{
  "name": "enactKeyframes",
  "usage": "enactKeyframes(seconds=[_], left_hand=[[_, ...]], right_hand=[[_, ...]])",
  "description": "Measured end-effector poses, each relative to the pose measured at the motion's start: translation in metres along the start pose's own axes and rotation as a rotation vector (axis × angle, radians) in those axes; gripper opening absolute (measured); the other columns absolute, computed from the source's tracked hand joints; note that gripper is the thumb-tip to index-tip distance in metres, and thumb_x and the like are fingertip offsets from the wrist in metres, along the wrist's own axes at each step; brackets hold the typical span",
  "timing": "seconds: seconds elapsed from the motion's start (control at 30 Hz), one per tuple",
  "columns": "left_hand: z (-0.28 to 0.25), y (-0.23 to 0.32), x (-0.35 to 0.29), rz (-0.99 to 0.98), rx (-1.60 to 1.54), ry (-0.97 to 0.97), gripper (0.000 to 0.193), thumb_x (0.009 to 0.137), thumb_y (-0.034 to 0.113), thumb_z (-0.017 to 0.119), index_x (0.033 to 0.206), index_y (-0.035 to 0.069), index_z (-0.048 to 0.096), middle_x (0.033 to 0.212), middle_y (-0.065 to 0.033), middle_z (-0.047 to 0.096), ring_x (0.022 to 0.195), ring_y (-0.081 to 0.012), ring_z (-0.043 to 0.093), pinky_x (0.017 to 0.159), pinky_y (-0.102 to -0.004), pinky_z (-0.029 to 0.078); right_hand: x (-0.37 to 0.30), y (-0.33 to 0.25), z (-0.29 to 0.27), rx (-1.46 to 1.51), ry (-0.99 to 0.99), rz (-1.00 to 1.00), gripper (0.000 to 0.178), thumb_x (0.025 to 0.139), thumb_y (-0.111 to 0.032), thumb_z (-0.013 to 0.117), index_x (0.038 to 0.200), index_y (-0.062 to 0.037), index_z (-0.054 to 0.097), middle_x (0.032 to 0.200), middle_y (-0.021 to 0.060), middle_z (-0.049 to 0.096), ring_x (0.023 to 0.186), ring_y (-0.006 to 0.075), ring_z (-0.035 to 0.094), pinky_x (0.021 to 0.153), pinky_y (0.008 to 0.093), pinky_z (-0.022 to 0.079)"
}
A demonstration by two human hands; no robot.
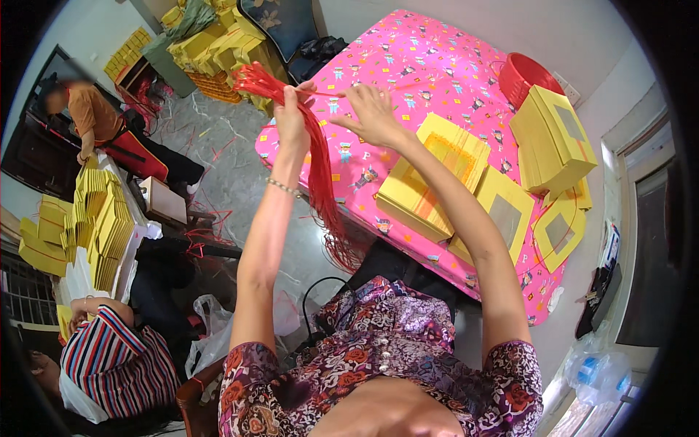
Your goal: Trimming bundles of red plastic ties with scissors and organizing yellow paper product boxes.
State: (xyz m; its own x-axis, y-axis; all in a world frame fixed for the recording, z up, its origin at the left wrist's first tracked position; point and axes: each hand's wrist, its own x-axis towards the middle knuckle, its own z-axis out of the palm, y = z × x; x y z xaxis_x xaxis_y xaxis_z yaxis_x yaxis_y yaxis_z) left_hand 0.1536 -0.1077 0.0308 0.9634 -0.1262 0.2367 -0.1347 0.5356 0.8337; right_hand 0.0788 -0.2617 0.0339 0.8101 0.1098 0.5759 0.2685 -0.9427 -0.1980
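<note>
My left hand [292,124] is closed around a thick bundle of thin red strings [320,164], held up over the near left part of the pink table. One end of the bundle fans out beyond my fist; the long tails hang past the table's edge. To its right, my right hand [373,115] has its fingers curled, with the thumb standing apart. A red strand runs taut from the bundle to these fingers and seems to continue beyond them. Below my right forearm lies a stack of yellow paper pieces with cut-out windows [408,200].
A pink patterned cloth covers the table [408,51]. Toward its right stand a red basket [526,76], a tall yellow stack [550,142] and loose yellow pieces [506,207]. At left, two people work by a table of folded yellow pieces [98,233]. Yellow bundles [218,47] fill the back.
</note>
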Motion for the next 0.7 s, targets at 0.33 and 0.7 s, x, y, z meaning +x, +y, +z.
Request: enactKeyframes(seconds=[0.33, 0.7], left_hand=[[0.051, 0.104, -0.024, 0.014, -0.360, -0.214, 0.023, 0.099, 0.025, 0.041, 0.080, 0.012, 0.044, 0.065, 0.0044, 0.036, 0.055, -0.0068, 0.030, 0.055, -0.0233, 0.029], [0.038, 0.254, -0.027, -0.094, -0.457, -0.695, 0.020, 0.096, 0.011, 0.042, 0.076, 0.006, 0.041, 0.066, 0.0008, 0.034, 0.054, -0.0087, 0.029, 0.054, -0.0242, 0.027]], right_hand=[[-0.006, -0.040, -0.005, 0.963, -0.157, 0.071, 0.058, 0.087, -0.042, 0.058, 0.125, 0.0005, 0.046, 0.113, 0.0193, 0.057, 0.112, 0.0282, 0.053, 0.100, 0.0423, 0.035], [-0.017, -0.159, -0.024, 1.418, -0.030, 0.051, 0.040, 0.082, -0.019, 0.067, 0.116, -0.0024, 0.053, 0.084, 0.0075, 0.065, 0.077, 0.0155, 0.063, 0.066, 0.0292, 0.047]])
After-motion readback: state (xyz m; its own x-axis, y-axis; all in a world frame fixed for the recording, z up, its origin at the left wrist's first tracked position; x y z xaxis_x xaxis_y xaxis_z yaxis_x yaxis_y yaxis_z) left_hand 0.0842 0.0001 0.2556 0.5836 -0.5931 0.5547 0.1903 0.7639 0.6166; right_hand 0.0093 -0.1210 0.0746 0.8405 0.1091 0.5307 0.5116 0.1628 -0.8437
